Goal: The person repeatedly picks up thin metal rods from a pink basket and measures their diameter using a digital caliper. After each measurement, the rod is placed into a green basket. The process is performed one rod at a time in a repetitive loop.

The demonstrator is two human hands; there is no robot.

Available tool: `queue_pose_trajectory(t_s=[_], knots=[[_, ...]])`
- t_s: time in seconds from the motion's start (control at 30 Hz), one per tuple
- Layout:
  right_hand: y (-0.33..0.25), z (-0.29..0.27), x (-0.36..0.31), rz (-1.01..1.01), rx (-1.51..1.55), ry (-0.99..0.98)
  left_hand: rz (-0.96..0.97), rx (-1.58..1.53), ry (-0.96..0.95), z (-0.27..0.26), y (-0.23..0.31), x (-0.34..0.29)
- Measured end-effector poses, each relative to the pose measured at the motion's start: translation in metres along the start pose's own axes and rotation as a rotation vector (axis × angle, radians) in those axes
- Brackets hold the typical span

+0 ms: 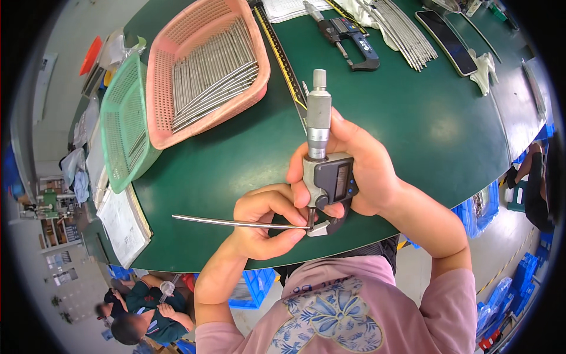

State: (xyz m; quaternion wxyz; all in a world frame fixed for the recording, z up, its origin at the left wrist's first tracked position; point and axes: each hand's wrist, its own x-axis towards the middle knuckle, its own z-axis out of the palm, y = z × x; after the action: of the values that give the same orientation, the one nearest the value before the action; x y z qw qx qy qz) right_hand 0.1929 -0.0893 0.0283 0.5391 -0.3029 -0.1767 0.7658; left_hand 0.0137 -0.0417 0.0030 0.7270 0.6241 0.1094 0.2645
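My right hand (pixel 367 162) is wrapped round a digital micrometer (pixel 319 112), its silver thimble pointing away from me and its grey body with a small display facing up. Between thumb and fingers, my left hand (pixel 262 221) pinches a thin metal rod (pixel 206 221) that lies sideways. The rod's right end sits at the micrometer's measuring gap, by the spindle tip. Whether both measuring faces touch the rod is too small to tell.
A pink basket (pixel 154 88) full of metal rods stands at the back left, beside a green basket (pixel 111 141). Farther back on the green table (pixel 424 147) lie a second micrometer (pixel 368 56), more rods (pixel 407 38), a phone (pixel 446 42) and a ruler (pixel 282 56). Papers (pixel 124 221) lie left.
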Motion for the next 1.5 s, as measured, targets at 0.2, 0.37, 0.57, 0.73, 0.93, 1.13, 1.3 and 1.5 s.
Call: queue_pose_trajectory(t_s=[0.2, 0.37, 0.57, 0.73, 0.93, 1.13, 1.3, 1.5], knots=[[0.000, 0.000, 0.000, -0.015, 0.003, 0.000, 0.030, 0.018, 0.029, 0.000, -0.004, -0.001], [0.000, -0.001, 0.000, -0.048, -0.021, -0.027, 0.059, 0.082, 0.011, -0.001, -0.003, 0.001], [0.000, 0.000, -0.003, -0.076, -0.129, -0.017, 0.049, 0.048, -0.014, -0.004, -0.007, -0.001], [-0.003, 0.003, -0.003, -0.061, -0.112, 0.009, -0.007, -0.077, 0.094, 0.006, -0.002, 0.000], [-0.002, 0.001, -0.002, -0.068, -0.132, -0.009, -0.025, -0.039, 0.022, 0.000, -0.004, -0.002], [0.000, 0.002, -0.002, -0.059, -0.140, 0.013, 0.006, -0.057, 0.014, 0.000, -0.004, -0.002], [0.001, 0.002, -0.001, -0.037, -0.077, 0.015, 0.086, -0.022, 0.012, -0.001, -0.008, 0.001], [0.001, 0.000, -0.001, -0.040, 0.004, 0.008, 0.132, 0.092, 0.042, -0.004, -0.010, 0.001]])
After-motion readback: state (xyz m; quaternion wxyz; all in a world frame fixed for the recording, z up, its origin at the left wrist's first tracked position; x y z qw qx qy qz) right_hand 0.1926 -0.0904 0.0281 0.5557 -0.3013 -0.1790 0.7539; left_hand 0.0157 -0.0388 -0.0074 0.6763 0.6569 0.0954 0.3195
